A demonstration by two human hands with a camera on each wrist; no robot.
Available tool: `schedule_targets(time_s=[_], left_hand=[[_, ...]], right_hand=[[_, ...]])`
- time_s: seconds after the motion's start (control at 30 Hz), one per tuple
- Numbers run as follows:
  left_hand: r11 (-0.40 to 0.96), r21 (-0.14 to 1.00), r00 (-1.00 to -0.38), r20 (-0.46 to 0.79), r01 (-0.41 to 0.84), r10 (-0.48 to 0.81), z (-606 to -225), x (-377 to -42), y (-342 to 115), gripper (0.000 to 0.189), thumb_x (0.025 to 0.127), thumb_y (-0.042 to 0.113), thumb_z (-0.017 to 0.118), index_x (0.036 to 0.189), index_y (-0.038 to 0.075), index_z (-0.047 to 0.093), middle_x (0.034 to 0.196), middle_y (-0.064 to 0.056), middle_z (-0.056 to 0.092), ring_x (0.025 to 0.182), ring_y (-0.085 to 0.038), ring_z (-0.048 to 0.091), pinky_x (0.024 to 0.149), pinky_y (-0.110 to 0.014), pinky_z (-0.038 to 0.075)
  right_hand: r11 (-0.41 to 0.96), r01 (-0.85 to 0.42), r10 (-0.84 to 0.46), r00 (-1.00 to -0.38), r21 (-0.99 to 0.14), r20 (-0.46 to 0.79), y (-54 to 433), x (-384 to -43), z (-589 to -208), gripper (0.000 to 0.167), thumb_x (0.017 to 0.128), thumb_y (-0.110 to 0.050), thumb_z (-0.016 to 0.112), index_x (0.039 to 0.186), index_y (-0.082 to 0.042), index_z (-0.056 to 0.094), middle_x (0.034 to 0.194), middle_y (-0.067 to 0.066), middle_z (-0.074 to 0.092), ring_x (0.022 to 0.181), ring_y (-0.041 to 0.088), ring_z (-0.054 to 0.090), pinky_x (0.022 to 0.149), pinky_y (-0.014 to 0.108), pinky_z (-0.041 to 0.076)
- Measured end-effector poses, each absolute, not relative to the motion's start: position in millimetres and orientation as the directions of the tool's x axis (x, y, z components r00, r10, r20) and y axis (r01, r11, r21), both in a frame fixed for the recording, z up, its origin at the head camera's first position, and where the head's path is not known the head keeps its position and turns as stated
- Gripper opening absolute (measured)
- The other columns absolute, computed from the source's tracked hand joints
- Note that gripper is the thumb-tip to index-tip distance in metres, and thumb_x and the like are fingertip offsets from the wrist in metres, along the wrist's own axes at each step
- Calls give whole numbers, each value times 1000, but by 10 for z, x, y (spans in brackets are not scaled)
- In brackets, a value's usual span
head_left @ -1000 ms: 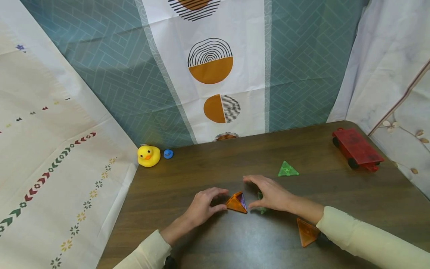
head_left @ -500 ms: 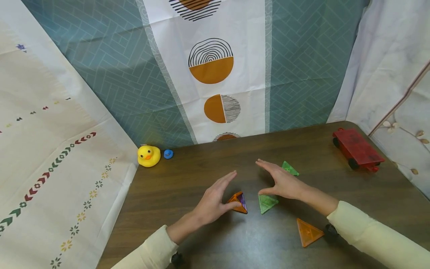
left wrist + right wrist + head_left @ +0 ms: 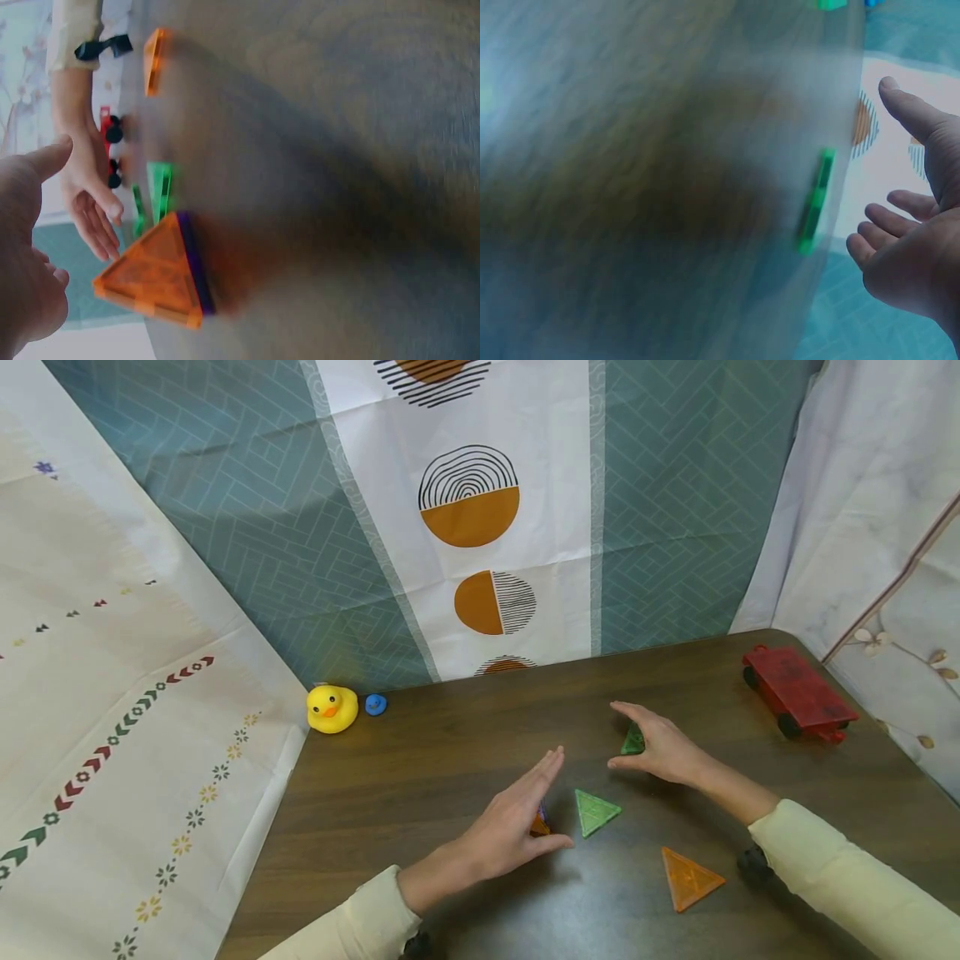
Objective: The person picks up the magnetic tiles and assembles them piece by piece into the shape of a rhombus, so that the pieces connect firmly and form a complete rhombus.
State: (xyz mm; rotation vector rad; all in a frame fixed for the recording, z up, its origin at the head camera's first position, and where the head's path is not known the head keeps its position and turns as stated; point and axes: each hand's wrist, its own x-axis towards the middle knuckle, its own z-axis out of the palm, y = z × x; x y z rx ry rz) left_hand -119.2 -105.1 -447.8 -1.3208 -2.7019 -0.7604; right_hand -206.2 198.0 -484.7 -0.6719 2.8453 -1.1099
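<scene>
My left hand (image 3: 506, 827) hovers above an orange and purple pyramid of magnetic tiles (image 3: 154, 274), fingers straight and thumb spread apart, holding nothing. In the head view that hand hides most of the pyramid. Just to its right a green triangular tile (image 3: 595, 812) lies flat on the table. Farther back, my right hand (image 3: 660, 747) is over a second green triangular tile (image 3: 633, 741), its thumb and fingers wide apart with nothing gripped. The right wrist view shows this tile (image 3: 816, 202) edge-on, apart from the fingers. Nearer me lies an orange triangular tile (image 3: 688, 880).
A red wheeled toy car base (image 3: 801, 692) stands at the back right of the wooden table (image 3: 360, 827). At the back left corner sit a yellow rubber duck (image 3: 332, 708) and a small blue duck (image 3: 376, 704). Fabric hangs behind the table and along both sides.
My left hand has left the pyramid's side and moved right, over it. The right hand has travelled back and right, from the nearer green tile to the farther one. The tiles stayed put.
</scene>
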Motion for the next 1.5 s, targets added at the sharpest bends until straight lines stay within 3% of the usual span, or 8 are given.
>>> schedule_targets(time_s=[0.4,0.57,1.03,1.5], left_hand=[[500,399,-589,134,768,797,-4689,-997,-848,120,93,44,83,170,5,-1,177,-12,5,162,-22,13,125,-41,29],[507,405,-579,70,761,812,-4780,-931,-813,120,94,47,80,169,1,-1,176,-18,6,162,-26,13,125,-40,27],[545,248,-557,-23,801,830,-4959,-857,-804,121,93,59,76,167,-7,6,175,-24,6,162,-32,13,126,-39,26],[556,278,-566,-52,783,823,-4991,-880,-822,117,94,62,71,168,-3,8,176,-20,7,163,-29,11,127,-37,23]], right_hand=[[675,-385,-376,-914,-630,156,2208,-2151,-5000,95,84,-32,94,154,8,44,152,35,49,135,55,50,108,70,42],[666,-375,-377,-915,-645,143,2290,-2161,-5052,90,86,-32,92,153,8,46,152,34,50,136,54,50,109,70,42],[606,-399,-417,-896,-688,152,2404,-2183,-5074,70,94,-20,84,149,9,52,149,31,55,131,55,53,107,69,44],[603,-437,-431,-882,-668,188,2412,-2219,-5106,61,92,-4,83,144,9,55,144,30,58,130,50,56,107,67,45]])
